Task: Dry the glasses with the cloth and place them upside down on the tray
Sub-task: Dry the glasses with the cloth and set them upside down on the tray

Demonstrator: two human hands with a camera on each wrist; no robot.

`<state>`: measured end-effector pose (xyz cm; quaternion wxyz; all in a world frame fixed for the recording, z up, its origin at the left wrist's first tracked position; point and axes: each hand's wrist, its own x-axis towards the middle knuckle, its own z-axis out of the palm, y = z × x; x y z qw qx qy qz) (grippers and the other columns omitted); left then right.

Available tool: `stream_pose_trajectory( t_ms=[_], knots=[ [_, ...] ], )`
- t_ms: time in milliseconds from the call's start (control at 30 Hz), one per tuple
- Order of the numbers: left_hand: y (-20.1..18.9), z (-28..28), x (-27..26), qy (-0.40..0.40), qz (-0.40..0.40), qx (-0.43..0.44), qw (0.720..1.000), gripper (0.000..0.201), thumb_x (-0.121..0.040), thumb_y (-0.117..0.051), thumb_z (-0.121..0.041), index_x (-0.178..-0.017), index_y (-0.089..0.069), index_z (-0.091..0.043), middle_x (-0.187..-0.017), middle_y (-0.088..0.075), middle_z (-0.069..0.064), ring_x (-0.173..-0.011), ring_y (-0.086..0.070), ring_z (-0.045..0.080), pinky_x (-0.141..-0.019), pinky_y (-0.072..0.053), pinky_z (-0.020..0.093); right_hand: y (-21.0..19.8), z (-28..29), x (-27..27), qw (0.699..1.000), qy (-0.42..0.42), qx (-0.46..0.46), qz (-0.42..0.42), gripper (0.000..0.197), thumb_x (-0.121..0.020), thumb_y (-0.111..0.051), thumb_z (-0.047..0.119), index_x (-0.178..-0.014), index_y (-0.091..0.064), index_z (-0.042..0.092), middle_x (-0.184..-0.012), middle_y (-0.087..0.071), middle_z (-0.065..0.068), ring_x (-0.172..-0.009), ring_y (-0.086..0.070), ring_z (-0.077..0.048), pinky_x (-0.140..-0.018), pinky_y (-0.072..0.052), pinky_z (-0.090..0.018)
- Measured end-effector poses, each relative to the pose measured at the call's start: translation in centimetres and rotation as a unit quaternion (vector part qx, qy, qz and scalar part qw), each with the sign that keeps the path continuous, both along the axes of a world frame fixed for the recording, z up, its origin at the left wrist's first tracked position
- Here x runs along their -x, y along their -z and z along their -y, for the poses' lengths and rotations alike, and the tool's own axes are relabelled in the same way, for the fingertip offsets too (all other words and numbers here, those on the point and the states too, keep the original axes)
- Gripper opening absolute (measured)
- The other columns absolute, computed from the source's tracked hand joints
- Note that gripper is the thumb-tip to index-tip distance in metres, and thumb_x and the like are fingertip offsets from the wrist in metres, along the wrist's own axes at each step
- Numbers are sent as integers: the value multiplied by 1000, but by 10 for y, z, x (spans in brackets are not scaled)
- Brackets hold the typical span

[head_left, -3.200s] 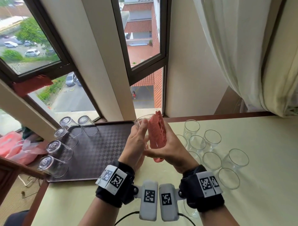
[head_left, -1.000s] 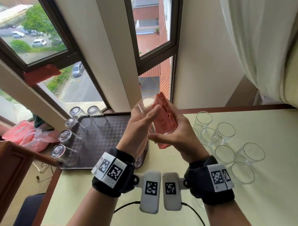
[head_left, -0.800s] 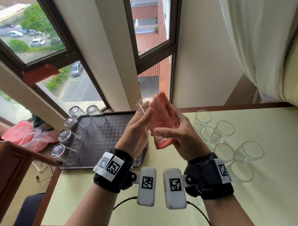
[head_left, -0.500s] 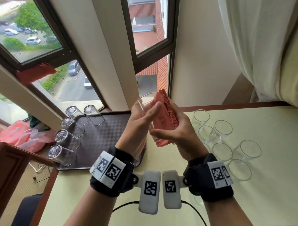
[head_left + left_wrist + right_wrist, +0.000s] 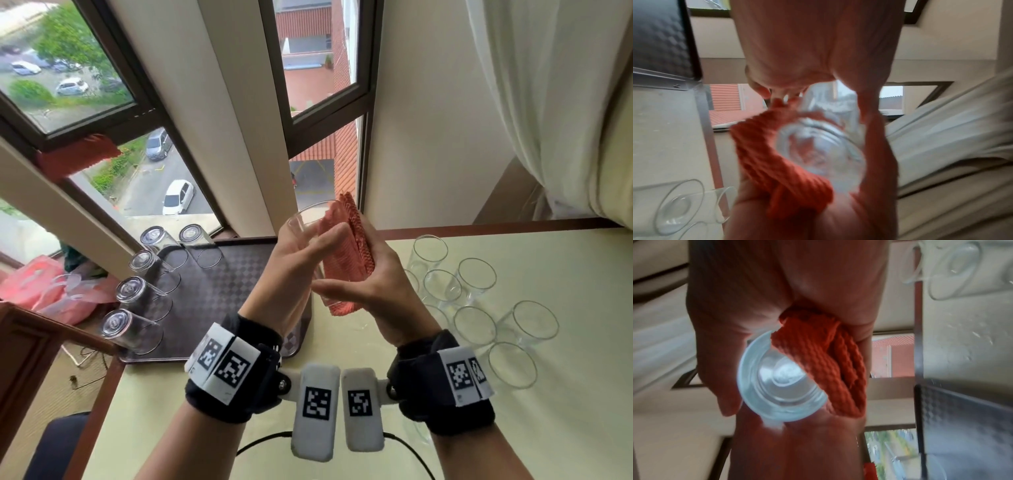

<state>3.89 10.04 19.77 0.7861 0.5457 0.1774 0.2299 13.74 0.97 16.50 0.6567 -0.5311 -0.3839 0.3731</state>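
The step in hand looks like drying a single glass (image 5: 310, 233), held up in the air over the near right edge of the tray (image 5: 219, 291). The left hand (image 5: 294, 270) curls round the glass, its thumb lying across the side. The right hand (image 5: 373, 281) grips the folded orange cloth (image 5: 346, 253) and presses it against the glass wall; in the right wrist view the cloth (image 5: 830, 363) wraps one side of the glass base (image 5: 781, 382).

Five glasses already stand upside down along the far and left edges of the tray, the nearest at its front left corner (image 5: 132, 330). A group of upright glasses (image 5: 474, 320) waits on the desk (image 5: 513, 428) to the right of the hands.

By my reading, the drying is not finished. The next move calls for taking the cloth off, turning the glass mouth down, and setting it on a bare patch of the tray beside the others, gently, since glass slips and chips.
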Motion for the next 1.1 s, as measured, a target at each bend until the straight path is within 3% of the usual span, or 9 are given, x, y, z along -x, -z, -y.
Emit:
stream_pose_trajectory(
  t_ms=[67,167,367,433,567,700,900,1033,1100],
  knots=[
    [6,-1,0,-11,-17,2,1000,55,-89,-59,-20,-139,-45,-3,-135,-57,24,-123,-60,34,-91,-57,36,1,1,-2,997,-38,-1,-63,85,-68,-83,11,-142,-45,26,-129,-65,-4,-122,-62,-23,-101,-53,-46],
    [13,-3,6,21,-24,4,999,67,-88,-58,-38,-145,-43,-6,-141,-49,28,-131,-50,41,-106,-47,53,3,5,-5,992,-61,-8,-108,76,-65,-79,19,-135,-51,28,-121,-68,-4,-116,-65,-27,-93,-56,-38],
    [4,-13,9,7,-20,-1,1000,36,-97,-53,-9,-130,-50,5,-135,-59,22,-128,-57,27,-97,-52,33,-4,2,1,998,40,-5,53,90,-69,-84,19,-146,-38,31,-131,-57,20,-125,-56,0,-103,-51,-29],
    [0,-11,7,14,-25,-20,999,31,-99,-56,-11,-128,-49,-5,-133,-58,24,-125,-58,29,-99,-53,30,-4,-1,5,996,37,-8,78,100,-69,-85,20,-153,-31,23,-141,-53,14,-130,-51,0,-107,-47,-29],
    [1,-10,7,-14,-7,-14,1000,52,-93,-59,-27,-139,-42,-8,-130,-62,13,-125,-60,26,-95,-55,31,-6,-4,8,1000,-19,-12,-21,91,-71,-82,12,-149,-38,23,-136,-61,2,-127,-58,-16,-107,-48,-44],
    [5,-17,13,46,-22,8,999,60,-97,-43,-38,-146,-40,-3,-140,-53,23,-130,-52,38,-105,-49,51,-3,-3,6,995,-35,-19,-89,78,-68,-81,22,-139,-49,28,-124,-67,0,-119,-64,-21,-98,-54,-39],
    [5,-22,11,17,-53,-6,998,58,-94,-60,-22,-142,-36,-1,-139,-55,19,-122,-60,12,-95,-52,24,6,-7,9,988,92,-1,121,106,-68,-86,26,-156,-27,21,-148,-48,7,-135,-46,-1,-110,-45,-32],
    [8,-12,5,1,-56,-12,998,57,-89,-67,-28,-135,-36,-15,-135,-57,12,-119,-62,13,-85,-56,23,2,-4,7,1000,18,1,20,95,-71,-83,15,-152,-34,23,-140,-58,1,-128,-57,-12,-106,-49,-41],
    [12,-13,9,32,-20,21,999,60,-93,-55,-30,-144,-37,-6,-136,-52,27,-123,-59,28,-95,-56,38,0,-1,5,998,-35,-1,-60,80,-71,-82,15,-141,-46,29,-128,-65,-1,-121,-63,-21,-102,-52,-47]
  ],
)
